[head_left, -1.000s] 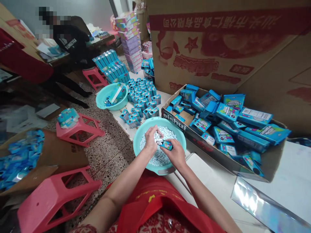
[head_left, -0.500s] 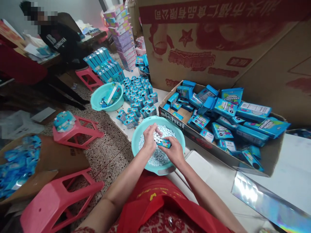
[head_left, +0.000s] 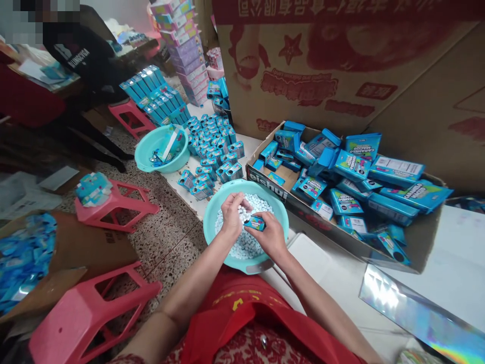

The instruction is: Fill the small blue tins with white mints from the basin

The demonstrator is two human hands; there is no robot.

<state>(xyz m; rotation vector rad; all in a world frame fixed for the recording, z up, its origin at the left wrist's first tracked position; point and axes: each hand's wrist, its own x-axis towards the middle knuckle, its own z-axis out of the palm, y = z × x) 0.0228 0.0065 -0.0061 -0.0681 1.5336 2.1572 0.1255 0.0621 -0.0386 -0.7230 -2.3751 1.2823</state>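
A turquoise bowl [head_left: 212, 217] holding many small pale candies [head_left: 246, 245] stands right in front of me. Over it, my left hand [head_left: 232, 215] is curled around a clump of white candies [head_left: 243, 214]. Close beside, my right hand [head_left: 271, 232] grips a small blue candy box [head_left: 255, 223] by its side. The box lies tilted, its end near the candies in my left fingers. Whether any candy is inside the box is hidden.
To the right, a cardboard tray [head_left: 341, 247] is heaped with blue boxes. Several small filled-looking boxes [head_left: 212, 146] stand on the table beyond the bowl, beside a second turquoise bowl [head_left: 142, 156]. Pink stools [head_left: 64, 313] stand at left; a person [head_left: 83, 55] is behind.
The view has shifted slightly. Both hands stay over the bowl, with the candies and the small box held much as before.
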